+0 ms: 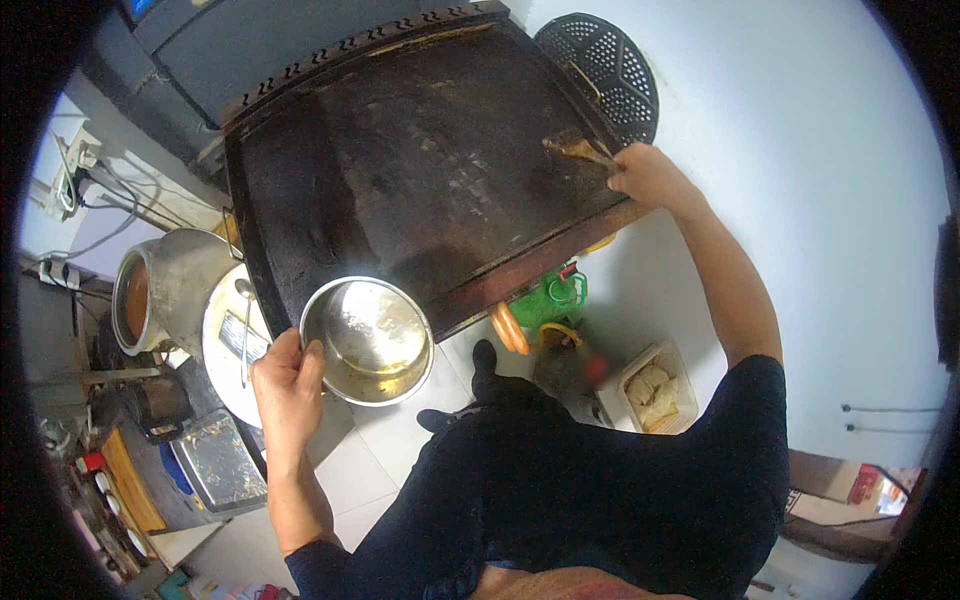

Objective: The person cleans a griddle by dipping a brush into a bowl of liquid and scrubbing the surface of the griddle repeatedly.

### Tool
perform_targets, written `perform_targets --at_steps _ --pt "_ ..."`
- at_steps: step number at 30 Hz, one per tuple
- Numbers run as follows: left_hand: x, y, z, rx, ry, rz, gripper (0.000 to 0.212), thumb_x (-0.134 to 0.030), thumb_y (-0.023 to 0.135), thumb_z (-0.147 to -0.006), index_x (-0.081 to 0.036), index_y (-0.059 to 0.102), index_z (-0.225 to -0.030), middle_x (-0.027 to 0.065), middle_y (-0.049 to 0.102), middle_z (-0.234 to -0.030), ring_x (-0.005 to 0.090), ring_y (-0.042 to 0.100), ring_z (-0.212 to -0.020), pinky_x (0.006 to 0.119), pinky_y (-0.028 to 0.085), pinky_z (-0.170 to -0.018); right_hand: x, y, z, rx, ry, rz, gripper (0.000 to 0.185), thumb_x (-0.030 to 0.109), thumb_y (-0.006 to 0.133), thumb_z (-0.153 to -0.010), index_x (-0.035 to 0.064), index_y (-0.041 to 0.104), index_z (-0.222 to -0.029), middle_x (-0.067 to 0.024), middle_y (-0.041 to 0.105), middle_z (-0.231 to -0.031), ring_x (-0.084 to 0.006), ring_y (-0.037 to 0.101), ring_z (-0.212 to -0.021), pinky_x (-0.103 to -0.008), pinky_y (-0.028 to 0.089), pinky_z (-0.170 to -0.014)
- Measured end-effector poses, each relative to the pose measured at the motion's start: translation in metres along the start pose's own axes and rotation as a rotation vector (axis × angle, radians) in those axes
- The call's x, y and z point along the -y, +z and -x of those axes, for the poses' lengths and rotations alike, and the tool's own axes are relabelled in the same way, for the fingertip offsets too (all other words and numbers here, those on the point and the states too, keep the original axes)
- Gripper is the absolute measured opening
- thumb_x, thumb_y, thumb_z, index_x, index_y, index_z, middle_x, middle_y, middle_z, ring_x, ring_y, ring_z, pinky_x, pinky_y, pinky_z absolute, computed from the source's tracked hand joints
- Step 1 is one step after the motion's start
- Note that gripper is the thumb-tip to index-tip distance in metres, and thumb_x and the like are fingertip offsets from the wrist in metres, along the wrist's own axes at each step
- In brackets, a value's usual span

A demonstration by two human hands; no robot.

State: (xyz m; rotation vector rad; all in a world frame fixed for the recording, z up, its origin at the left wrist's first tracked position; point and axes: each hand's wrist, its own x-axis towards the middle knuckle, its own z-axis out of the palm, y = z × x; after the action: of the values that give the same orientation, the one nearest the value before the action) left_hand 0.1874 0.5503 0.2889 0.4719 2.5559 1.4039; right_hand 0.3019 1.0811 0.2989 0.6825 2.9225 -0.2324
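Observation:
My left hand (289,386) grips the rim of a round stainless steel bowl (366,326), tilted over the front left corner of the griddle. A little yellowish liquid, like oil, lies low inside it. My right hand (654,176) holds a brush (576,148) by its handle, near the griddle's right edge. The brush head appears to touch the dark flat griddle plate (420,142); its bristles look wet and brownish. A darker, shiny streak runs down the left part of the plate.
Left of the griddle are a large metal pot (184,262), a white round surface with a ladle (245,330), and a metal tray (221,461). A green container (551,300) and a bin of pale contents (660,390) sit below. A black perforated disc (600,71) leans on the wall.

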Motion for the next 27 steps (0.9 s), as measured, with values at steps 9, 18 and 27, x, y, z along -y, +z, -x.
perform_targets --at_steps 9,18,27 --pt "-0.010 -0.004 0.000 0.078 0.023 -0.055 0.019 -0.006 0.066 -0.093 0.004 0.059 -0.079 0.0051 0.051 -0.057 0.0060 0.043 -0.055 0.030 0.036 -0.049 0.001 0.020 0.003 0.096 0.384 -0.840 0.027 0.017 0.073 -0.092 0.0029 0.064 -0.113 -0.0051 0.066 -0.077 -0.0171 0.065 -0.062 -0.0340 0.050 -0.051" --pt "-0.004 -0.001 0.009 0.028 -0.050 -0.030 0.016 -0.006 0.065 -0.093 0.005 0.062 -0.081 0.0036 0.051 -0.056 0.0064 0.047 -0.055 0.029 0.038 -0.050 0.016 0.036 0.021 -0.198 0.011 -0.070 0.023 0.021 0.063 -0.095 0.0010 0.071 -0.100 -0.0234 0.073 -0.096 -0.0447 0.070 -0.091 -0.0528 0.054 -0.082" --pt "-0.013 -0.004 0.039 -0.103 -0.191 -0.134 0.016 -0.005 0.065 -0.092 0.006 0.061 -0.081 0.0036 0.052 -0.058 0.0067 0.044 -0.057 0.030 0.037 -0.051 0.032 0.011 -0.225 -0.186 -0.095 0.124 0.031 0.022 0.057 -0.099 -0.0024 0.075 -0.104 -0.0279 0.073 -0.102 -0.0460 0.071 -0.098 -0.0524 0.057 -0.089"
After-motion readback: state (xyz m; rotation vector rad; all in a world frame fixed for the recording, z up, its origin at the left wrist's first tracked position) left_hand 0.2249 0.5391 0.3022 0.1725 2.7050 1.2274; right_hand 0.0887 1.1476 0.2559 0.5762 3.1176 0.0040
